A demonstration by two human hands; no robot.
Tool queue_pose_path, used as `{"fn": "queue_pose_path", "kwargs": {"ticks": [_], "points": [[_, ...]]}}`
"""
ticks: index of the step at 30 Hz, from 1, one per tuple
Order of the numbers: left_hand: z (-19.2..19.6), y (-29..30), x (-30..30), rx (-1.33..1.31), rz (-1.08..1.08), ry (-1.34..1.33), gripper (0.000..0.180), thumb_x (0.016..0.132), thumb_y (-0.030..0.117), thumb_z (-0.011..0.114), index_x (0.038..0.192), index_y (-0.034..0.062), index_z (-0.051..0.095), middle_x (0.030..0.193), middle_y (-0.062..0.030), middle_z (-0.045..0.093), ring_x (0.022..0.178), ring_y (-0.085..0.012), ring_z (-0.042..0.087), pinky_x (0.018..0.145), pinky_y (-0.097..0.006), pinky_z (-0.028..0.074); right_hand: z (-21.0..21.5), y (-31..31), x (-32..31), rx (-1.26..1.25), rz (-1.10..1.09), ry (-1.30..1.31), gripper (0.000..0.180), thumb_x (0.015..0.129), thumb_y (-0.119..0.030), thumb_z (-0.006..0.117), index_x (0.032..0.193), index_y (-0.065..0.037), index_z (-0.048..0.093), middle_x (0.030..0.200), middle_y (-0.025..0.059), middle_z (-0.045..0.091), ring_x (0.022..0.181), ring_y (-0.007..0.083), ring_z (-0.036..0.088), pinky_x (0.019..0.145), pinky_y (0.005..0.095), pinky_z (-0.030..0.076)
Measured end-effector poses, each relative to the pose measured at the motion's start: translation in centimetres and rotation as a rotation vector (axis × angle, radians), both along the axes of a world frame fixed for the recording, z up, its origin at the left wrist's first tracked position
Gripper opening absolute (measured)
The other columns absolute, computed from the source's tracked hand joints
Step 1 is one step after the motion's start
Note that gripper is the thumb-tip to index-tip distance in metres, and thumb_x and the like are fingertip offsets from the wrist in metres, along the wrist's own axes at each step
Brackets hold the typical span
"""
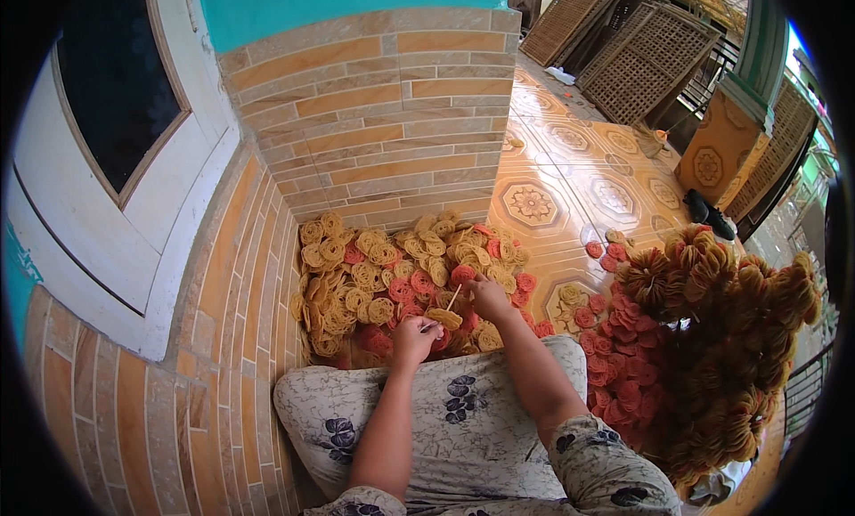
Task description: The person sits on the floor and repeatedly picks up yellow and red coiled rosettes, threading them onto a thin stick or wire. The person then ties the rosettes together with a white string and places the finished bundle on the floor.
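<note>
Patterned cloth, over lap. Left hand, closed on lower end of stick; yellow disc at same end. Right hand, fingers narrowed at red disc, stick's upper tip; firmness of grip, cannot tell. Disc pile, beyond, against wall. Lattice panels, farthest.

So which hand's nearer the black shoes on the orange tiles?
Right: the right hand is well left of the black shoes; the left hand lies farther left.

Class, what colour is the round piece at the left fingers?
The round piece is yellowish tan; see the head view.
</note>
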State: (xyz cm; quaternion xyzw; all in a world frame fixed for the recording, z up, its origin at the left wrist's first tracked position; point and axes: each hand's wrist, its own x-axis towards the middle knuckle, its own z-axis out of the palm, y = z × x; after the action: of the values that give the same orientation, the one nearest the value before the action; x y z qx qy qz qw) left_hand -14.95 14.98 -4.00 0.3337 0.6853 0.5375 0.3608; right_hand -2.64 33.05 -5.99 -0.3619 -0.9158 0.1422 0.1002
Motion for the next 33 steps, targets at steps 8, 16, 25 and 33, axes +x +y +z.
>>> {"fn": "queue_pose_path", "kwargs": {"ticks": [8, 16, 25, 33], "points": [[0.1, 0.4, 0.1, -0.034, -0.029, 0.051, 0.016, 0.082, 0.013, 0.07, 0.084, -0.003, 0.068, 0.074, -0.0069, 0.07, 0.067, -0.0107, 0.065, 0.063, -0.026, 0.049, 4.2, 1.2, 2.6, -0.433, -0.149, 0.401, 0.028, 0.077, -0.02, 0.072, 0.093, 0.002, 0.065, 0.077, 0.0135, 0.066, 0.07, 0.0218, 0.064, 0.066, 0.0338, 0.049], [0.1, 0.2, 0.0, -0.026, 0.014, -0.035, 0.015, 0.084, 0.011, 0.068, 0.087, -0.004, 0.067, 0.076, -0.0061, 0.069, 0.07, -0.0107, 0.063, 0.065, -0.026, 0.048, 5.5, 0.0, 2.2, -0.538, -0.053, 0.474, 0.022, 0.08, -0.012, 0.071, 0.096, 0.001, 0.064, 0.073, 0.0019, 0.061, 0.068, 0.0076, 0.053, 0.062, 0.0253, 0.045], [-0.6, 0.1, -0.9, -0.005, 0.102, 0.013, 0.016, 0.082, 0.012, 0.07, 0.085, -0.0029, 0.066, 0.076, -0.0072, 0.07, 0.069, -0.0098, 0.063, 0.064, -0.026, 0.048, -2.1, -1.8, -2.2, -0.1, 0.065, 0.104, 0.039, 0.079, -0.028, 0.072, 0.107, -0.003, 0.063, 0.113, 0.0177, 0.058, 0.1, 0.0332, 0.059, 0.086, 0.0404, 0.048], [-0.4, -0.2, -0.7, -0.049, 0.023, 0.024, 0.017, 0.082, 0.014, 0.069, 0.086, -0.0029, 0.067, 0.075, -0.0061, 0.07, 0.067, -0.0098, 0.063, 0.063, -0.025, 0.048, 1.0, 1.0, 0.1, -0.584, -0.198, 0.567, 0.017, 0.08, -0.009, 0.07, 0.091, 0.001, 0.062, 0.079, 0.0084, 0.067, 0.071, 0.0152, 0.062, 0.064, 0.0298, 0.049]]}}
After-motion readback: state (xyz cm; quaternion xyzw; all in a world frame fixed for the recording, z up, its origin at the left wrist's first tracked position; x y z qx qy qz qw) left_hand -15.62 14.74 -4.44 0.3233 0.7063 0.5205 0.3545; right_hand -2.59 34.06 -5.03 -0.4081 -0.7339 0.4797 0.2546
